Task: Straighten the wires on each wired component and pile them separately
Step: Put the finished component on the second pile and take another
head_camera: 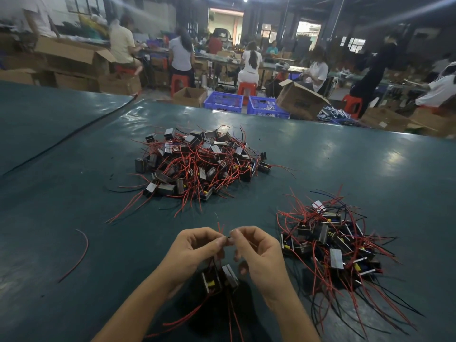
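Pinching the thin wires (219, 227) between curled fingertips (219, 241), the left hand (197, 245) and right hand (259, 248) meet at six o'clock, the component (230, 277) hanging just below (light, I judge); they look soft and kinkable, best drawn from the body outwards

A dim workshop hall; a dark green table (345, 154) fills the foreground; beyond it people (251, 61) sit on red stools (246, 88) at long benches (294, 68). Cardboard boxes (299, 99) and blue crates (223, 101) stand on the floor (153, 93); daylight enters a far doorway (225, 23).
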Motion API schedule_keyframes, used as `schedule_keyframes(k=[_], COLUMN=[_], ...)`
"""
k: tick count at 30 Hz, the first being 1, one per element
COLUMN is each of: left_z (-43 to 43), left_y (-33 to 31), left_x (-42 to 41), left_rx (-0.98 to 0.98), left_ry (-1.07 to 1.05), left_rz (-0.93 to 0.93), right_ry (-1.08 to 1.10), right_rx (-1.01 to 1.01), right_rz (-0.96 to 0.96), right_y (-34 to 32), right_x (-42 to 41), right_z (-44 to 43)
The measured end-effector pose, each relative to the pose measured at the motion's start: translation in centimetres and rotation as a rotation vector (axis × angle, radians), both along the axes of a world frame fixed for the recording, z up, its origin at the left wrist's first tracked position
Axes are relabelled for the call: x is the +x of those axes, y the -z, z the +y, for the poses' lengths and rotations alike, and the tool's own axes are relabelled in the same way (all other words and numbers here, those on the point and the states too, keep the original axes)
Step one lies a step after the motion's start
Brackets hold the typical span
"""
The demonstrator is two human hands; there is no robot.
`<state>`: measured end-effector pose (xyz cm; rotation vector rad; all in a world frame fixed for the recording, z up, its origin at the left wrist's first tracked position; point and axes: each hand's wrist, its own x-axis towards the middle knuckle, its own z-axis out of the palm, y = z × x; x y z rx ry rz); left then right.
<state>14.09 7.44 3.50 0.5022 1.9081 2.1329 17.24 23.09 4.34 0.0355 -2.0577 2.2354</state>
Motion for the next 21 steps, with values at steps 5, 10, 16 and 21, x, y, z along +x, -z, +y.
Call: schedule_keyframes(k=[5,10,16,21], left_z=[0.3,0.6,0.5,0.7], left_y=[0.2,0.5,0.2,0.2], left_x=[-0.1,-0.1,-0.3,-0.1], left_rx=[-0.095,-0.160,-0.092,-0.088], left_ry=[-0.154,-0.266,-0.260,-0.256], left_rz=[0.112,0.180,0.080,0.056], right_ry=[0.164,0.127,0.107,0.173], right_rx=[0.280,0.332,0.408,0.373], right_rz=[0.160,0.246,0.390,0.368], right_y=[0.9,0.8,1.1,1.3], right_x=[-0.2,0.0,-0.2,-0.2], right_z=[0.1,0.1,0.0,0.0])
